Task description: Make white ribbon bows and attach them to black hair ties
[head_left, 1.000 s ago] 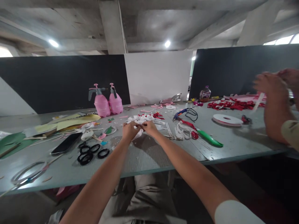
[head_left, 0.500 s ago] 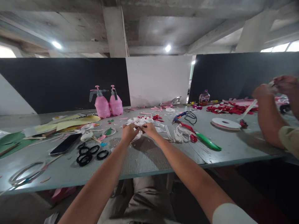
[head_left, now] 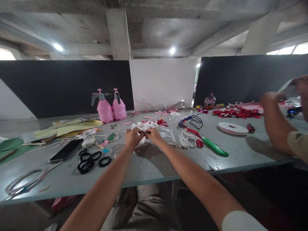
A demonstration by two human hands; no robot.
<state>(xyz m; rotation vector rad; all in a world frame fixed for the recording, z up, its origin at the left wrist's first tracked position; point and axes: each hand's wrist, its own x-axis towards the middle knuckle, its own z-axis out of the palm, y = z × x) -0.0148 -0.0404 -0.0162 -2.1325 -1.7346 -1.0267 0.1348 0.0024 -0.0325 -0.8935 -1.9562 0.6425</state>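
My left hand [head_left: 132, 138] and my right hand [head_left: 153, 134] meet above the middle of the grey table [head_left: 149, 163], fingertips pinched together. Both close on a bunch of white ribbon [head_left: 141, 127] that hangs below my fingers and joins a pile of white and red ribbon pieces [head_left: 156, 123] just behind them. My forearms reach in from the bottom edge.
Two pink spray bottles [head_left: 112, 107] stand at the back. Left lie a black phone [head_left: 64, 150], black hair ties [head_left: 92, 158], yellow and green paper sheets [head_left: 64, 128]. Right lie a green-handled tool [head_left: 214, 148], a white ribbon reel [head_left: 232, 127], red ribbon scraps [head_left: 234, 112]. Another person's arm [head_left: 276, 125] rests far right.
My hands stay pinched on the white ribbon in almost the same place. The other person's hands at the right have moved up and further right.
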